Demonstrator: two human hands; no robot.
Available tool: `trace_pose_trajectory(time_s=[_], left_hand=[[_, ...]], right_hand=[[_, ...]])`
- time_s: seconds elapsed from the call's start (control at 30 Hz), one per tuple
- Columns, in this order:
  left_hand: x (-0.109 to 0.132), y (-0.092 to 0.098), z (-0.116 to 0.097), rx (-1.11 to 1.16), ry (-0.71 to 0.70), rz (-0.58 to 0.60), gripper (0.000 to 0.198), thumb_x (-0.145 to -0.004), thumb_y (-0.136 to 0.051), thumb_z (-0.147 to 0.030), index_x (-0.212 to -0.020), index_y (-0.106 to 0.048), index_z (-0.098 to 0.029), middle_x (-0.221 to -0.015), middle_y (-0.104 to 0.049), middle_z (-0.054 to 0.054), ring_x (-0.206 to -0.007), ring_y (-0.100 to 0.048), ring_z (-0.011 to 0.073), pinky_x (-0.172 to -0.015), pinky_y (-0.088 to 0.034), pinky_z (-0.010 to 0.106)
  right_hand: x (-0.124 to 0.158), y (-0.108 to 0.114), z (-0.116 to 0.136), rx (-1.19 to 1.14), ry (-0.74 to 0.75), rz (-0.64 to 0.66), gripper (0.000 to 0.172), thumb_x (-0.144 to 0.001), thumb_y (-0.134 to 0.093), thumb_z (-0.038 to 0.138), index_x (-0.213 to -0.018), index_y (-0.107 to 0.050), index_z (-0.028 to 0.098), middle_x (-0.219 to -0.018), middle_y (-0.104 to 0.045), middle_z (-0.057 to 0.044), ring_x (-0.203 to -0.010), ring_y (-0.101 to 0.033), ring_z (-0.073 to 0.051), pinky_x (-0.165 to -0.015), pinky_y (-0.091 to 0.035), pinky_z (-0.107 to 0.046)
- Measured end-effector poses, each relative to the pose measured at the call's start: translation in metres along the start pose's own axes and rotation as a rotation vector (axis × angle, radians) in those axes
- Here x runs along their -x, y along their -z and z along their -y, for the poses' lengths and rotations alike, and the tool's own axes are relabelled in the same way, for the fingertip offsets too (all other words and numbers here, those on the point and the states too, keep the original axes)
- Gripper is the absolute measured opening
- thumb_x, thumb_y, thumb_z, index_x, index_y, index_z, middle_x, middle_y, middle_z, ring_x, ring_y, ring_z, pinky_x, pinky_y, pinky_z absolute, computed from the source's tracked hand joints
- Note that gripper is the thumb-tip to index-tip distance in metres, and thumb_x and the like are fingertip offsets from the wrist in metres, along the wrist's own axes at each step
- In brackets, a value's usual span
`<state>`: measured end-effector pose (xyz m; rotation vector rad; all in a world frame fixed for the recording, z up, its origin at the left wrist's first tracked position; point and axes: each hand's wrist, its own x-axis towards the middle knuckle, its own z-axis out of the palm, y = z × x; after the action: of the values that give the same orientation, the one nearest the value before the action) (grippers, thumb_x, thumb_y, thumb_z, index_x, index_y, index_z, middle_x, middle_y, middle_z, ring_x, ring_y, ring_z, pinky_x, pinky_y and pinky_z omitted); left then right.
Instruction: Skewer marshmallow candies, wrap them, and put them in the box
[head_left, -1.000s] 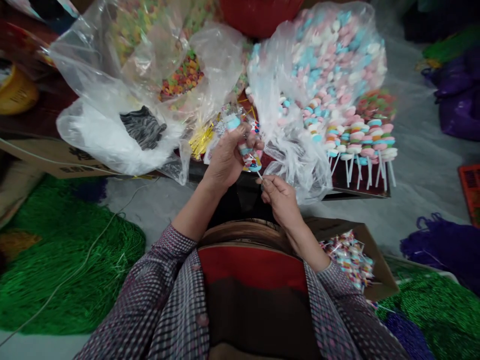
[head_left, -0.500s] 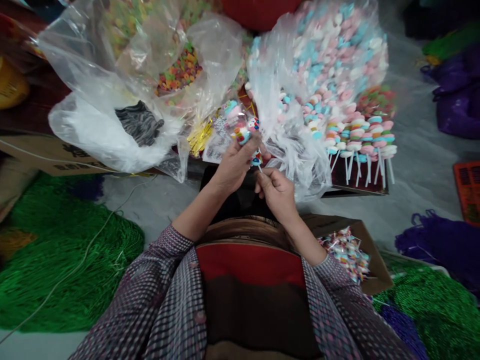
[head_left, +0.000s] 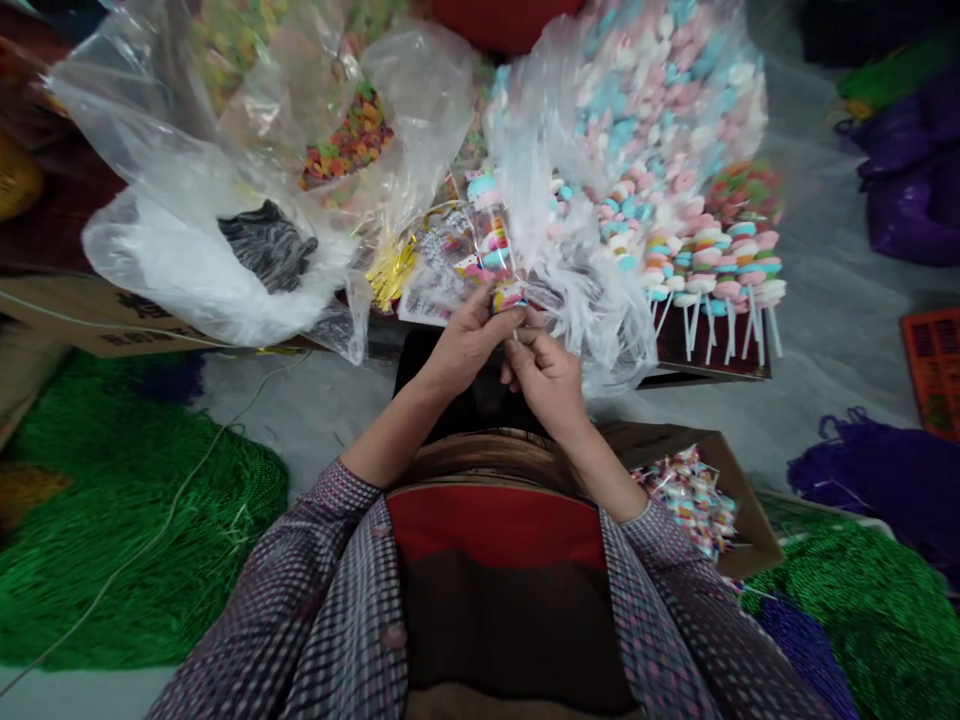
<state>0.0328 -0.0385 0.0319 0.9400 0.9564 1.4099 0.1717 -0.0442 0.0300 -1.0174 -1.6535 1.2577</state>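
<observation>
My left hand (head_left: 466,345) and my right hand (head_left: 546,378) meet in front of my chest, both pinched at the bottom of a candy skewer (head_left: 491,235) in a clear wrapper. The skewer stands nearly upright, with blue, pink and multicoloured sweets stacked on a white stick. My right fingers close on the stick end just under the wrapper. Behind the hands lies a large clear bag of pastel marshmallow sweets (head_left: 637,110).
A row of finished candy skewers (head_left: 720,275) lies at the right on a dark board. A cardboard box (head_left: 739,535) with wrapped skewers sits by my right elbow. Clear bags of coloured cereal rings (head_left: 345,145), gold twist ties (head_left: 390,272), and green (head_left: 127,530) and purple (head_left: 885,480) bead heaps surround me.
The skewer has swung from lying slanted across my left hand to nearly upright. Both hands have drawn together at its bottom end.
</observation>
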Motion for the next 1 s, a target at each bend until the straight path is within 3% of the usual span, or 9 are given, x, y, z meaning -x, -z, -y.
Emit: trace_pose_trajectory(time_s=[0.07, 0.2, 0.27, 0.47, 0.7, 0.9, 1.0], left_hand=[[-0.001, 0.002, 0.003, 0.009, -0.052, -0.028, 0.027, -0.088, -0.072, -0.042, -0.102, -0.062, -0.023, -0.082, -0.067, -0.001, -0.073, -0.065, 0.0122, -0.071, -0.056, 0.028], [-0.002, 0.006, 0.000, -0.025, -0.101, 0.008, 0.027, -0.087, -0.075, -0.044, -0.091, -0.063, -0.021, -0.070, -0.062, -0.004, -0.070, -0.061, 0.0099, -0.078, -0.054, 0.028], [-0.001, 0.006, -0.002, -0.021, -0.065, 0.049, 0.027, -0.086, -0.076, -0.044, -0.087, -0.062, -0.021, -0.067, -0.061, -0.004, -0.066, -0.060, 0.0095, -0.074, -0.053, 0.027], [0.003, 0.002, -0.007, 0.079, 0.057, 0.109, 0.025, -0.084, -0.076, -0.039, -0.095, -0.063, -0.020, -0.061, -0.062, -0.006, -0.059, -0.060, 0.0099, -0.067, -0.054, 0.027], [0.005, 0.000, -0.011, 0.016, 0.137, 0.077, 0.019, -0.090, -0.067, -0.032, -0.085, -0.054, -0.020, -0.057, -0.056, -0.008, -0.055, -0.060, 0.0086, -0.062, -0.054, 0.025], [0.006, -0.007, 0.005, -0.028, 0.181, -0.128, 0.015, -0.098, -0.059, -0.037, -0.099, -0.054, -0.022, -0.055, -0.045, -0.011, -0.038, -0.041, 0.0036, -0.039, -0.028, 0.018], [0.000, -0.007, 0.015, -0.049, 0.149, -0.221, 0.021, -0.096, -0.066, -0.038, -0.107, -0.056, -0.023, -0.062, -0.050, -0.010, -0.043, -0.042, 0.0029, -0.043, -0.031, 0.018]], right_hand=[[-0.003, 0.008, 0.003, 0.140, 0.118, -0.025, 0.034, -0.100, -0.055, 0.051, -0.089, -0.070, 0.022, -0.064, -0.068, 0.003, -0.055, -0.063, -0.012, -0.061, -0.052, -0.026], [-0.017, 0.024, 0.008, 0.370, 0.352, -0.222, 0.021, -0.100, -0.059, 0.036, -0.103, -0.074, 0.023, -0.096, -0.080, -0.005, -0.089, -0.075, -0.019, -0.083, -0.059, -0.034], [-0.024, 0.026, 0.009, 0.430, 0.433, -0.200, 0.019, -0.099, -0.059, 0.031, -0.106, -0.075, 0.023, -0.101, -0.081, -0.005, -0.094, -0.076, -0.020, -0.087, -0.060, -0.035], [-0.035, 0.026, 0.007, 0.513, 0.488, -0.098, 0.022, -0.099, -0.056, 0.022, -0.104, -0.078, 0.023, -0.098, -0.082, -0.005, -0.091, -0.078, -0.019, -0.083, -0.061, -0.032], [-0.040, 0.027, 0.009, 0.706, 0.529, -0.092, 0.021, -0.097, -0.054, 0.022, -0.094, -0.075, 0.022, -0.086, -0.079, -0.003, -0.081, -0.074, -0.016, -0.075, -0.057, -0.029], [-0.034, 0.015, -0.004, 0.815, 0.606, -0.121, 0.019, -0.095, -0.051, 0.019, -0.087, -0.068, 0.021, -0.076, -0.071, -0.003, -0.075, -0.068, -0.017, -0.074, -0.053, -0.031], [-0.030, 0.009, -0.009, 0.812, 0.624, -0.155, 0.017, -0.095, -0.052, 0.018, -0.086, -0.066, 0.021, -0.073, -0.067, -0.002, -0.072, -0.064, -0.016, -0.072, -0.050, -0.030]])
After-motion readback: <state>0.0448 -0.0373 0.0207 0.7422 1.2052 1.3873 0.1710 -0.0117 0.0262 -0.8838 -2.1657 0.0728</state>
